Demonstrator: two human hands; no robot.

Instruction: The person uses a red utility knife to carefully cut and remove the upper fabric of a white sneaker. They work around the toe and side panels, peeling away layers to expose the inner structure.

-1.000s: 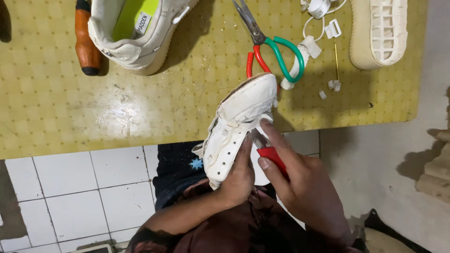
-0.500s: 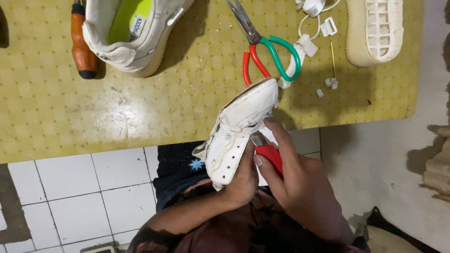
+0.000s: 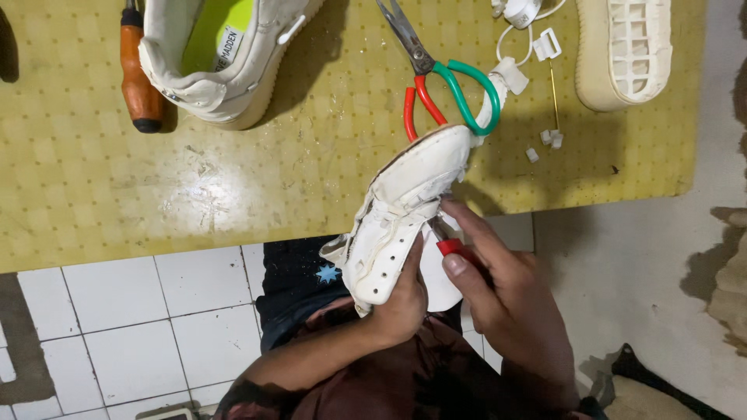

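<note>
Shoe upper [image 3: 405, 214] in left hand [image 3: 397, 299]; scissors [image 3: 436, 82], sole [image 3: 626, 50] on table [image 3: 93, 194].

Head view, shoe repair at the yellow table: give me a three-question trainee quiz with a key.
1. True or false: the left hand grips the white shoe upper from below.
2. Which thing lies on the yellow table just beyond the held upper's toe? A) an orange-handled tool B) red-and-green-handled scissors C) a detached sole
3. Fill in: the right hand holds a tool with a ___ handle against the upper.

Key
1. True.
2. B: the scissors. The orange-handled tool lies far left beside the second white shoe; the detached sole lies far right.
3. Red: the red-handled tool.
</note>
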